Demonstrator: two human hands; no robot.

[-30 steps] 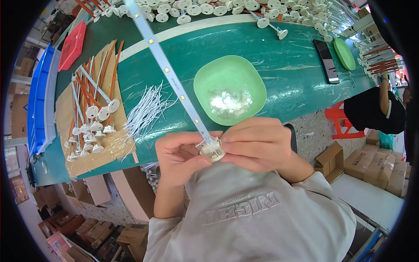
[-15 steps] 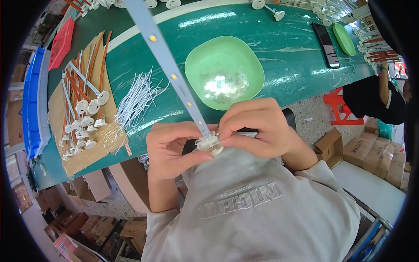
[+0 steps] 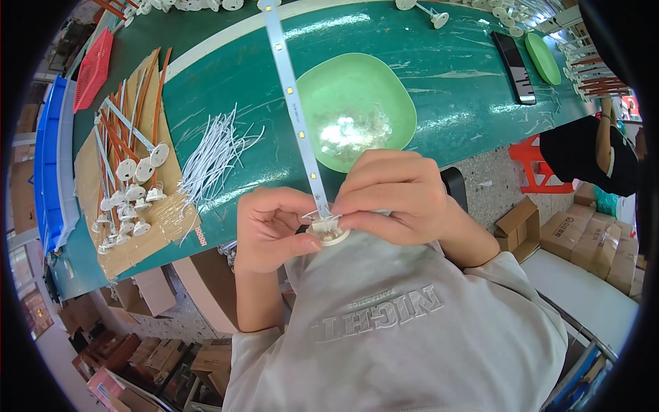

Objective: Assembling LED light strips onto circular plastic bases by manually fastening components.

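Note:
Both hands meet in front of my chest at a round white plastic base (image 3: 331,238), from which a long white LED strip (image 3: 295,110) with yellow chips rises away from me. My left hand (image 3: 274,230) pinches the base from the left, thumb along its near side. My right hand (image 3: 395,199) is closed at the base's right side, where the strip enters; thumb and forefinger pinch a thin white wire (image 3: 335,216) there. A second short wire end sticks out on the left of the strip. The fingertips hide part of the joint.
A green bowl (image 3: 405,117) of small clear pieces stands on the green table (image 3: 453,69). Left are loose white wires (image 3: 216,158) and finished strips with bases (image 3: 130,178) on cardboard (image 3: 89,165). A phone (image 3: 513,69) lies right; a co-worker (image 3: 583,147) is beyond.
The LED strip has swung to the right and stands more upright, now crossing the bowl's left edge. Both hands stay on the base and have shifted only slightly.

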